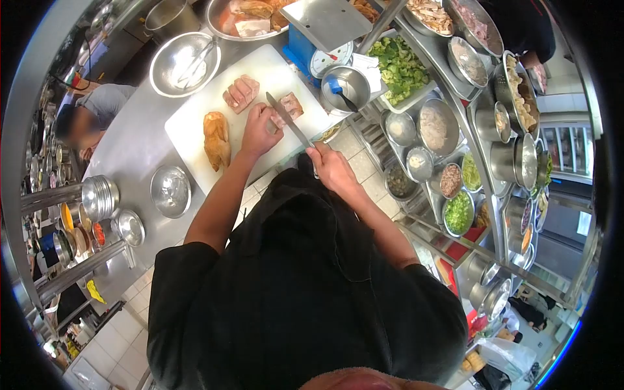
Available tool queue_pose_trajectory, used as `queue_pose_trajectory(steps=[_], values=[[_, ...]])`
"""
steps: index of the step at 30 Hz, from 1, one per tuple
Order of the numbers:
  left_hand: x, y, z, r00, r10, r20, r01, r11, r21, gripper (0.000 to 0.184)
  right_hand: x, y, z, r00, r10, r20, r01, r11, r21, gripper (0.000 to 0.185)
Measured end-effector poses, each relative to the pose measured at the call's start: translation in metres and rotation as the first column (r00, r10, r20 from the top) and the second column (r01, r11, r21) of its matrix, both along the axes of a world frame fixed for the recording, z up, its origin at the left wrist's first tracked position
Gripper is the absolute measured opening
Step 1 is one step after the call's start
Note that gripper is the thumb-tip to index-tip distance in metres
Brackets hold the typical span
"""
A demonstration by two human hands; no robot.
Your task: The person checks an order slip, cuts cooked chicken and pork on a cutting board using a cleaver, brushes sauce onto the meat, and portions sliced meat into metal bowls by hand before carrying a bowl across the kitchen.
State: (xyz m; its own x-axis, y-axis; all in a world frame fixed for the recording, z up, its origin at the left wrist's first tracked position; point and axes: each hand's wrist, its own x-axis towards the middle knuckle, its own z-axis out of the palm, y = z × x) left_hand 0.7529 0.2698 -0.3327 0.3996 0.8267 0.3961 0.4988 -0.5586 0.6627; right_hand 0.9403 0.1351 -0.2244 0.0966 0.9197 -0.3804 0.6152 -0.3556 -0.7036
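My right hand is wrapped round the handle of a knife. Its blade points away from me and to the left, over a piece of pinkish meat on the white cutting board. My left hand has curled fingers against the near-left side of that meat, close to the blade. Beyond my left hand lies a sliced block of meat. A golden-brown roasted poultry piece rests on the board's left side. The left fingertips are partly hidden.
Left of the board are a steel bowl and a larger bowl with tongs. A blue scale and a pot with a blue brush stand at the right. Shelves of food bowls line the right; another person is at left.
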Motion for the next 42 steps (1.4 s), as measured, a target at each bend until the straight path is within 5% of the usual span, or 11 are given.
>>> queue_pose_trajectory(steps=[42], values=[[0.005,0.002,-0.007,0.995,0.022,0.102,-0.025,0.999,0.028,0.032,-0.03,0.046,-0.018,0.99,0.079,0.113,-0.079,0.997,-0.002,0.038]])
